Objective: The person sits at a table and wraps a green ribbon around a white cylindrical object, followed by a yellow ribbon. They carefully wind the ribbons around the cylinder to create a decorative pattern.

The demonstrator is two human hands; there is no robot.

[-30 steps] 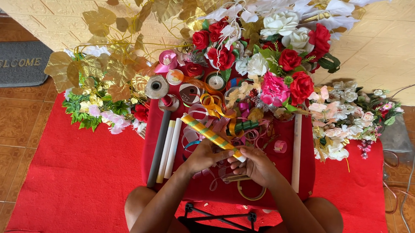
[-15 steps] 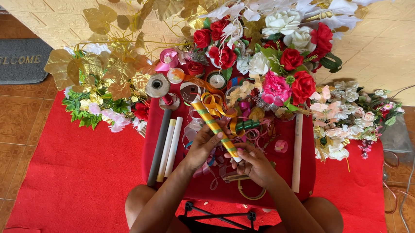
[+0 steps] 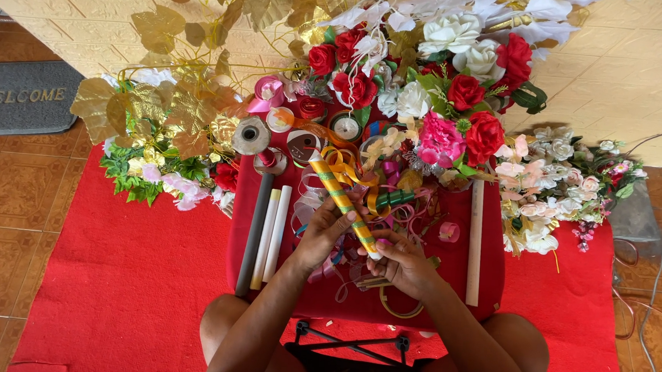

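Note:
A stick wrapped in yellow and green ribbon [image 3: 340, 200] slants from upper left to lower right above a red-covered low table [image 3: 486, 294]. My left hand [image 3: 326, 232] grips its middle from the left. My right hand [image 3: 399, 262] pinches its lower end, fingers closed round it. Loose curls of ribbon [image 3: 392, 198] in orange, pink and green lie under and around both hands.
Three plain rods, one dark [image 3: 254, 231] and two cream [image 3: 272, 232], lie left of my hands; another cream rod [image 3: 474, 243] lies right. Ribbon spools [image 3: 251, 135], red and white artificial flowers [image 3: 462, 94] and gold leaves [image 3: 173, 105] crowd the far side. A grey doormat [image 3: 19, 96] lies left.
The wrapped stick has swung from a flatter slant to a steeper one, its far end rising toward the spools. Both hands stayed on it and shifted slightly.

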